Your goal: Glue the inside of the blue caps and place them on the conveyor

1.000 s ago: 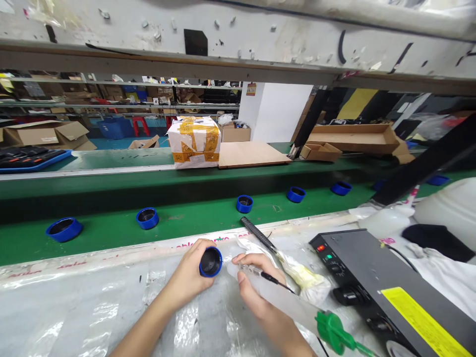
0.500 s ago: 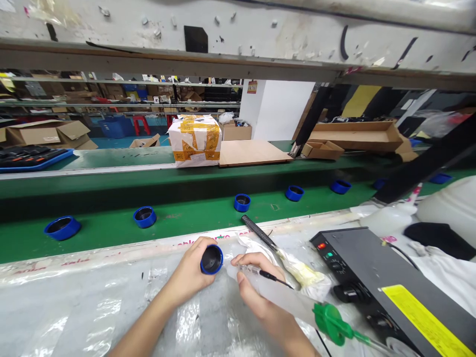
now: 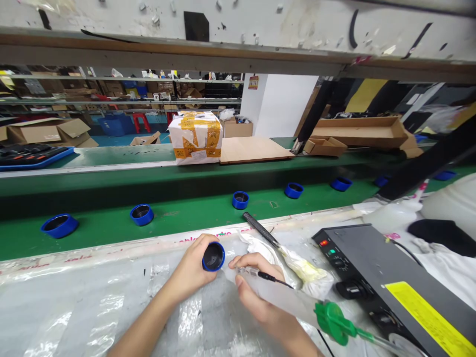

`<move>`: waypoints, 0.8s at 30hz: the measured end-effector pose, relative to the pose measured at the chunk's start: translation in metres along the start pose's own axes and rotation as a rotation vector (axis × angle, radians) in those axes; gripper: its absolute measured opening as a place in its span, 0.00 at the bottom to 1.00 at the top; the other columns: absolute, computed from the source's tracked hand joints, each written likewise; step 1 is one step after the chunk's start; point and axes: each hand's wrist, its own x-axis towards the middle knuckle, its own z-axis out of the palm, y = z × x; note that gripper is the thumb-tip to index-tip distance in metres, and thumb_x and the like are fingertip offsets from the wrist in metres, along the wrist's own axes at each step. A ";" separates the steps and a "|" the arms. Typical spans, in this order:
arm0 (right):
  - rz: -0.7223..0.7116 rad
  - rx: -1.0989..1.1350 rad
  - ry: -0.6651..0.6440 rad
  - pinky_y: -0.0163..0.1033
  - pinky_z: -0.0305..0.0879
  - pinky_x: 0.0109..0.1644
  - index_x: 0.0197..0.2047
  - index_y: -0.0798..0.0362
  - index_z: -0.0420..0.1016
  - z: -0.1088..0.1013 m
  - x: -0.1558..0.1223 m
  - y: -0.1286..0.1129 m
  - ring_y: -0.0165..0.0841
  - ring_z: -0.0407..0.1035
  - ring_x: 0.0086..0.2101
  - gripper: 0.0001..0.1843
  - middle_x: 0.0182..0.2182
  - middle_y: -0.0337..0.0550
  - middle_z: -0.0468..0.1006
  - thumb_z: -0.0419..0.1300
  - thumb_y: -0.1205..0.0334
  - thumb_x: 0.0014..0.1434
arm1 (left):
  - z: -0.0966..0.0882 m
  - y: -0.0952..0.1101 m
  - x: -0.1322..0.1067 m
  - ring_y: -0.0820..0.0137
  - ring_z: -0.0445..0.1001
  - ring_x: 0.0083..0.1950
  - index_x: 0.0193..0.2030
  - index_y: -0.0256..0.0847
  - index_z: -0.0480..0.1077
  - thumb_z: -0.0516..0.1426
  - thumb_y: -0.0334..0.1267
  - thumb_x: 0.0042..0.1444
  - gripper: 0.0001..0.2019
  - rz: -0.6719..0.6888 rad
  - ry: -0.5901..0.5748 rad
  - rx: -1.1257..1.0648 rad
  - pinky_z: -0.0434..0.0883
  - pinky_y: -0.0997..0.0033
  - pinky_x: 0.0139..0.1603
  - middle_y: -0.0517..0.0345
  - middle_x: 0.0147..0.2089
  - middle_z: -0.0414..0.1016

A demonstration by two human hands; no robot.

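Observation:
My left hand (image 3: pixel 191 270) is closed round a blue cap (image 3: pixel 213 256), its dark open side turned toward the camera. Just right of it, my right hand (image 3: pixel 253 285) grips a clear dispensing syringe (image 3: pixel 275 295) whose tip points at the cap; a green fitting (image 3: pixel 330 321) and a hose sit at its rear end. Both hands hover over a bench covered in clear plastic film (image 3: pixel 74 307). A black-handled tool (image 3: pixel 260 229) lies on a stained white rag (image 3: pixel 305 272) right behind my right hand.
A grey controller box (image 3: pixel 390 277) with lit red and green lamps stands at the right. Several blue caps (image 3: pixel 141 214) ride on the green conveyor belt (image 3: pixel 186 215) behind the bench. A taped carton (image 3: pixel 196 136) and flat cardboard (image 3: pixel 253 149) sit on the far belt.
The view has shifted slightly, and the blue caps on the belt have drifted a little to the left. My hands keep the same hold on the cap and syringe.

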 end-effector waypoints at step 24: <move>0.009 0.069 -0.070 0.35 0.79 0.43 0.46 0.45 0.76 0.007 -0.003 -0.005 0.37 0.84 0.42 0.09 0.43 0.39 0.87 0.64 0.66 0.62 | -0.003 0.001 0.000 0.55 0.76 0.58 0.53 0.45 0.70 0.62 0.22 0.43 0.28 0.020 -0.025 -0.015 0.72 0.56 0.60 0.52 0.55 0.77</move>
